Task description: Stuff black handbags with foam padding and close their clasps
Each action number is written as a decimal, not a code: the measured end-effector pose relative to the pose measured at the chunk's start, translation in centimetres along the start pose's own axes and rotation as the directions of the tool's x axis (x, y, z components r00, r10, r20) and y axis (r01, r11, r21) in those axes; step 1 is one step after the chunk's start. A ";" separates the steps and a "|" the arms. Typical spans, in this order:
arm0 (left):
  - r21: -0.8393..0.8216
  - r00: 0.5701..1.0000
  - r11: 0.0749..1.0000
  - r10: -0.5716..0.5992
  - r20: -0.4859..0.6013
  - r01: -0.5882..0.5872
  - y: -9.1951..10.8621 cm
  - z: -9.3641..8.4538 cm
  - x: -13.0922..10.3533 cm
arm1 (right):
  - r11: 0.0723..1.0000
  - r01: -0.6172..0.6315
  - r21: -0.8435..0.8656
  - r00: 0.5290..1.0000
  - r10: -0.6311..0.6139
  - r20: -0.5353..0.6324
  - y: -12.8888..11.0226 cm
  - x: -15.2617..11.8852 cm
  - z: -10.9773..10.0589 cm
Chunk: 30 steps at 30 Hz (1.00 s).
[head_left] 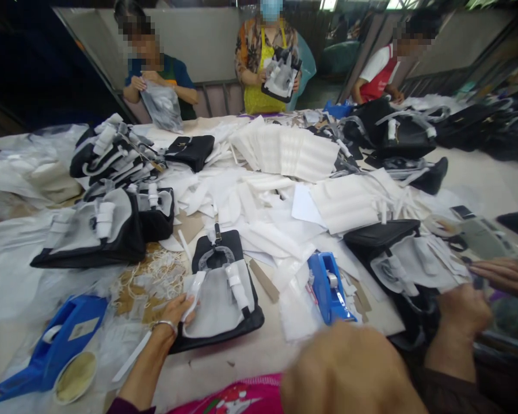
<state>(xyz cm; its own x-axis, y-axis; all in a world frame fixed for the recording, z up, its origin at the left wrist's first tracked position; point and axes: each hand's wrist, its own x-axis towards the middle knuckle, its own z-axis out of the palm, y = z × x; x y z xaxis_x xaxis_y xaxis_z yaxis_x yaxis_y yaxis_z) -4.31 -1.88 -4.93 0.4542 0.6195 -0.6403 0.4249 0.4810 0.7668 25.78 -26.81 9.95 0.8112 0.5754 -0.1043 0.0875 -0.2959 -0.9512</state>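
Observation:
A black handbag [251, 313] lies in front of me, with pale foam sheet over its body and white wrapping round its strap parts. My left hand [182, 310], wearing a bracelet, grips its left side where a white-wrapped strip runs, fingers curled over the edge. Close to the camera at the bottom, my right hand [349, 368] is a large blur; its fingers cannot be made out, nor whether it holds anything. Between the bag and a second black handbag [382, 233] stands a blue tape dispenser [323, 287].
Another blue tape dispenser [69, 328] and a round tub [75, 376] are at left, near tangled white strings [155, 276]. White foam sheets [285, 150] heap the middle. Wrapped handbags [92, 227] stand left. A co-worker's hands [464, 310] work at right; several people stand across the table.

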 end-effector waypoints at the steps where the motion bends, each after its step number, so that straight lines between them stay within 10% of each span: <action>1: 0.003 1.000 1.000 0.003 0.002 -0.003 0.1 0.1 -0.1 | 1.000 0.024 -0.003 0.996 -0.024 0.090 0.5 0.5 2.8; 6: 0.003 0.998 0.998 0.067 0.009 -0.067 -0.1 0.1 -0.4 | 0.863 0.183 -0.471 0.933 -0.001 0.360 7.0 3.7 12.8; 12: -0.030 0.996 0.996 0.079 0.035 -0.078 -0.8 -0.4 0.0 | 0.514 0.214 -0.830 0.944 0.109 0.311 14.8 3.7 16.2; 15: -0.070 0.997 0.995 0.078 0.013 -0.077 -1.0 -0.3 0.1 | 0.565 0.119 -0.817 0.961 0.142 0.238 15.0 3.7 16.4; 20: -0.185 0.997 0.980 0.075 -0.013 -0.076 -1.3 -0.3 -0.1 | 0.934 -0.040 -0.355 0.963 0.131 0.234 10.6 5.5 16.3; 22: -0.219 0.997 0.972 0.083 -0.005 -0.082 -1.2 -0.5 -0.2 | 0.982 -0.103 -0.156 0.902 0.158 0.402 7.8 5.6 17.1; 25: -0.287 0.997 0.955 0.078 -0.003 -0.076 -0.9 -0.8 -0.6 | 0.942 -0.209 -0.261 0.669 0.332 0.665 3.8 4.1 19.5; 30: -0.402 0.998 0.915 0.055 0.017 -0.043 -0.7 -1.0 -0.8 | 0.779 -0.224 -0.586 0.410 0.621 0.668 0.9 1.6 24.3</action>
<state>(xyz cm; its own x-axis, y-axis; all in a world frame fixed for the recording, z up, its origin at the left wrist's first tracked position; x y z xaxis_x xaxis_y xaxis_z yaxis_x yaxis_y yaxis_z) -5.76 -2.06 -4.95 0.4899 0.6342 -0.5981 0.0545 0.6625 0.7471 13.15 -7.64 1.83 0.0001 0.5616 -0.8274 0.2252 -0.8061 -0.5472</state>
